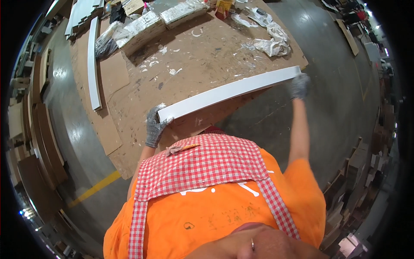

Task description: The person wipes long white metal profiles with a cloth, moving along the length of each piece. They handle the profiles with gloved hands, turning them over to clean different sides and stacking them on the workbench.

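A workshop with a grey concrete floor [336, 112] surrounds a brown, paint-flecked board surface [189, 64] that fills the upper middle of the view. On its far edge lie two long blocks wrapped in clear plastic [159, 21], crumpled white plastic sheeting [269, 36] to the right of them, and a small yellow and red carton [223, 8]. A second long white painted strip [93, 60] lies along the left side of the surface, well apart from the hands. Stacks of brown boards [43, 138] stand on the floor at the left, more offcuts pile up at the right, and a yellow line [97, 186] crosses the floor below the surface.

Nothing lies between the person and the long white flat panel [230, 91], which is held edge-up above the near corner of the surface, slanting from lower left to upper right. The left hand [154, 125], in a grey knitted glove, grips the panel's near end, its fingers curled around the end, forearm short and bent close to the red and white checked apron [207, 166] worn over an orange shirt. The right hand [299, 85], also gloved in grey, holds the far end with the arm stretched nearly straight; its fingers wrap the edge from behind.
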### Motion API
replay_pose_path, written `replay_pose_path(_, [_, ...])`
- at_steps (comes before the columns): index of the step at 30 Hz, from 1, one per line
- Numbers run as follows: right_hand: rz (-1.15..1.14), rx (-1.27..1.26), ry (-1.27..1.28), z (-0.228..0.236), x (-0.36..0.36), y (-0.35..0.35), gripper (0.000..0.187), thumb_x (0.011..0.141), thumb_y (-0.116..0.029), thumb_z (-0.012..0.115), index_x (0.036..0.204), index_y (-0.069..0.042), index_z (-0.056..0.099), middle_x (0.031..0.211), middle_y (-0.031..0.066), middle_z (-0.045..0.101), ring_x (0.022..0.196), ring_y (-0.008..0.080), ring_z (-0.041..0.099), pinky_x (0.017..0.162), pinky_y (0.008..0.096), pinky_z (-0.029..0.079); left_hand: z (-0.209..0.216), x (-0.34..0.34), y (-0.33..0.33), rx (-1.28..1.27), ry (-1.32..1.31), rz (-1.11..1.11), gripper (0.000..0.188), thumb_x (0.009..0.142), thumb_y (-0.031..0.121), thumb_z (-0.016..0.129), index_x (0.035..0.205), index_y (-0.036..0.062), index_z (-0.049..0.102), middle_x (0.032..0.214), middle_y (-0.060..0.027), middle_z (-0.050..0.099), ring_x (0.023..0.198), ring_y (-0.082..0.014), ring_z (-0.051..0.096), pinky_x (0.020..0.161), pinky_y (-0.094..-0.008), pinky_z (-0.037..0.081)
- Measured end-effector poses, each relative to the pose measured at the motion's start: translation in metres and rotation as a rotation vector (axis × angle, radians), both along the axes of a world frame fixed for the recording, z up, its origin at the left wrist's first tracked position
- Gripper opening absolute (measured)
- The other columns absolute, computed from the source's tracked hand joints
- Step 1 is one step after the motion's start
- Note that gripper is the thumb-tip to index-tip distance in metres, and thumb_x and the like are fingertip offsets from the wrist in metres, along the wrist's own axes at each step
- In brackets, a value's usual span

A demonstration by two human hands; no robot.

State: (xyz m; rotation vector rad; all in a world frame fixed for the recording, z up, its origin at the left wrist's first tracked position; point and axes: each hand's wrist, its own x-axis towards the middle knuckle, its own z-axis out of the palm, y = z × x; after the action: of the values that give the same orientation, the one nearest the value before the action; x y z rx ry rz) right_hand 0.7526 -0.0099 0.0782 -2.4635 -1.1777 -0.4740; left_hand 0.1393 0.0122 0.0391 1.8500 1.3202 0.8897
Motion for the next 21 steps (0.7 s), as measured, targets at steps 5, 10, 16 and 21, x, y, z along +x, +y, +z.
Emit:
replay_pose_path(5, [-0.022, 0.187, 0.358, -0.009, 0.154, 0.007, 0.028, 0.081, -0.034, 0.058, 0.09, -0.008, 0.068, 0.089, 0.0179, 0.066, 0.082, 0.0318, 0.063, 0.074, 0.0396, 0.049, 0.017, 0.003, 0.0, 0.155, 0.376, 0.069, 0.05, 0.071, 0.037, 0.077, 0.108, 0.0074, 0.061, 0.108, -0.0095, 0.059, 0.105, -0.0249, 0.052, 0.093, -0.0401, 0.036])
replay_pose_path(10, [0.011, -0.163, 0.245, -0.026, 0.069, 0.041, 0.034, 0.081, -0.035, 0.059, 0.096, -0.006, 0.066, 0.095, 0.0197, 0.065, 0.09, 0.0365, 0.062, 0.079, 0.043, 0.048, 0.024, 0.001, -0.02, 0.013, 0.498, 0.203, 0.052, 0.077, 0.038, 0.072, 0.115, 0.0049, 0.06, 0.101, -0.0089, 0.058, 0.099, -0.0236, 0.05, 0.093, -0.0394, 0.034])
replay_pose_path(16, [-0.057, 0.188, 0.426, -0.032, 0.095, 0.035, 0.029, 0.084, -0.027, 0.058, 0.083, 0.001, 0.064, 0.071, 0.013, 0.063, 0.065, 0.0216, 0.058, 0.062, 0.0358, 0.046, 0.058, 0.017, -0.018, -0.299, 0.012, 0.375, 0.042, 0.087, 0.017, 0.064, 0.123, -0.0011, 0.054, 0.108, -0.0132, 0.06, 0.102, -0.0243, 0.054, 0.091, -0.0334, 0.042])
replay_pose_path(21, [-0.08, 0.447, 0.582, -0.022, 0.112, 0.026, 0.028, 0.084, -0.031, 0.061, 0.075, -0.004, 0.064, 0.061, 0.0031, 0.057, 0.05, 0.0151, 0.052, 0.051, 0.0301, 0.042, 0.081, 0.016, -0.022, -0.374, -0.429, 0.447, 0.035, 0.087, 0.005, 0.062, 0.12, -0.0026, 0.055, 0.121, -0.0128, 0.057, 0.113, -0.0184, 0.054, 0.096, -0.0289, 0.044])
